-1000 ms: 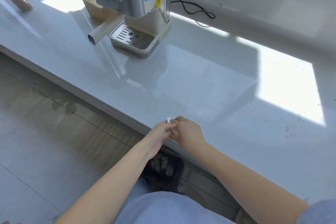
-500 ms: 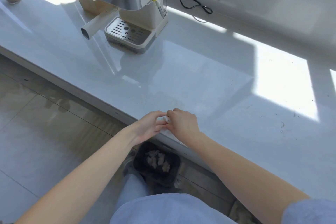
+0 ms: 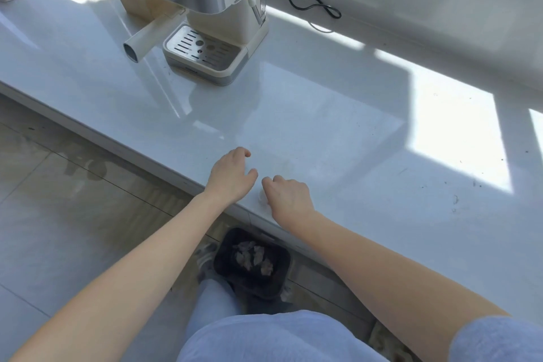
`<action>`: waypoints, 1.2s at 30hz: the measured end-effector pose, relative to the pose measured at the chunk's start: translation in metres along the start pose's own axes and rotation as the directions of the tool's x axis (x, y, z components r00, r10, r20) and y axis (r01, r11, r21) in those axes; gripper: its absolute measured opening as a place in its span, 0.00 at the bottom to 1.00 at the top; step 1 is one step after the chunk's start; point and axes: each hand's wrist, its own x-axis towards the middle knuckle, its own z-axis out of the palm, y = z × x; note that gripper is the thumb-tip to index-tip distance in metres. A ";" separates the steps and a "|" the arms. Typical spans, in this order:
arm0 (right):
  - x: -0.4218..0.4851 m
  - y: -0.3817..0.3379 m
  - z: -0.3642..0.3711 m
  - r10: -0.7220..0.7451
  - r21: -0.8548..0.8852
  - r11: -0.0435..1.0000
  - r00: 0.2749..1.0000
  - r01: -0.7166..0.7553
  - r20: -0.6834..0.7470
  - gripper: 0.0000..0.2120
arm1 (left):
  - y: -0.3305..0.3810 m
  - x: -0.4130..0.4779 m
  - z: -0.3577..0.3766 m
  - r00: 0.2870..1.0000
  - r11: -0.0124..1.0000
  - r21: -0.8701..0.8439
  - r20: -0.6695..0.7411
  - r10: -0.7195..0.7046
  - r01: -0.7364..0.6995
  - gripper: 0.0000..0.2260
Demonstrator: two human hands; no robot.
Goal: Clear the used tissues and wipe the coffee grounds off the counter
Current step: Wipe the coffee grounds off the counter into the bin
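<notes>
- Both hands, pressed together over a scrap of tissue half a second ago, have parted: the left hand (image 3: 232, 178) has slid off to the left, and the right hand (image 3: 289, 200) stays at the counter's front edge.
- Only a small white bit of the tissue (image 3: 261, 196) shows, tucked under the right hand's curled fingers right at the edge; that hand is closed around it.
- Fingers of the left hand are loosely spread and hold nothing; it rests just beside the right without touching it.
- Directly below on the floor stands a black bin (image 3: 281, 269) with several crumpled, greyish tissues (image 3: 254, 257) already inside.
- Most of the counter (image 3: 338, 132) looks clean, but dark specks of coffee grounds (image 3: 455, 200) lie scattered well to the right, near the sunlit patch.
- Far back on the left stands an espresso machine (image 3: 205, 9), its drip tray facing forward, a black cable trailing behind it.
- Risks, as I judge them: the wad is small, so a loose drop could miss the bin and land on the floor; a full tissue dragged on may smear grounds instead of lifting them.
- A blue strip and a yellow tag are on the machine; no writing on them or elsewhere can be read.
</notes>
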 end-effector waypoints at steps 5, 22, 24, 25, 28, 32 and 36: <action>-0.001 -0.005 0.004 -0.039 -0.001 0.999 0.999 0.039 0.007 0.17 | 0.019 0.008 0.016 0.997 0.998 -0.012 -0.042 0.066 -0.066 0.17; 0.013 0.024 -0.028 0.206 0.996 0.074 0.978 -0.057 0.041 0.05 | 0.013 -0.019 -0.011 0.940 0.777 -0.619 0.322 0.115 0.117 0.16; 0.012 0.020 -0.029 0.217 0.999 -0.026 0.975 -0.047 0.052 0.05 | 0.016 -0.019 -0.009 0.972 0.766 -0.634 0.226 0.058 0.102 0.13; 0.012 0.019 -0.027 0.232 0.997 -0.065 0.971 -0.043 0.057 0.05 | 0.017 -0.019 -0.009 0.982 0.766 -0.635 0.187 0.030 0.098 0.12; 0.010 0.021 -0.023 0.254 0.995 -0.071 0.964 -0.065 0.081 0.05 | 0.012 -0.018 -0.007 0.986 0.762 -0.639 0.166 0.006 0.103 0.05; 0.012 0.033 -0.024 0.122 0.955 0.289 0.992 -0.070 0.036 0.13 | 0.001 -0.010 -0.004 0.995 0.938 -0.345 0.100 0.018 0.018 0.06; 0.022 0.036 -0.028 0.025 0.682 0.731 0.998 0.019 -0.054 0.11 | 0.005 -0.001 0.004 0.994 0.994 0.060 -0.042 0.098 -0.095 0.07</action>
